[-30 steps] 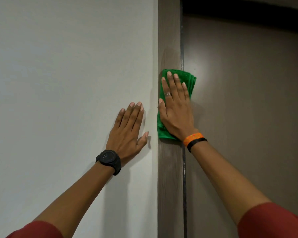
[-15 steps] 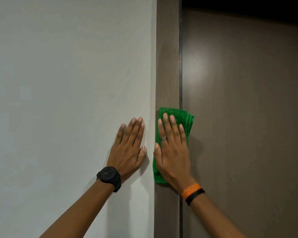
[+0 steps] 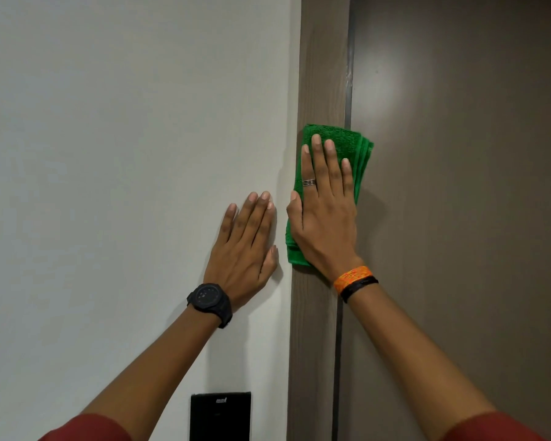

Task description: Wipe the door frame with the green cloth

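My right hand (image 3: 323, 218) lies flat, fingers extended, pressing the folded green cloth (image 3: 337, 144) against the brown door frame (image 3: 322, 58); the cloth's edge overlaps the door (image 3: 458, 218). My left hand (image 3: 245, 246) rests open-palmed on the white wall (image 3: 124, 154), just beside the frame

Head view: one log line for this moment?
right hand: flat on green cloth | cloth: on door frame | left hand: flat on wall
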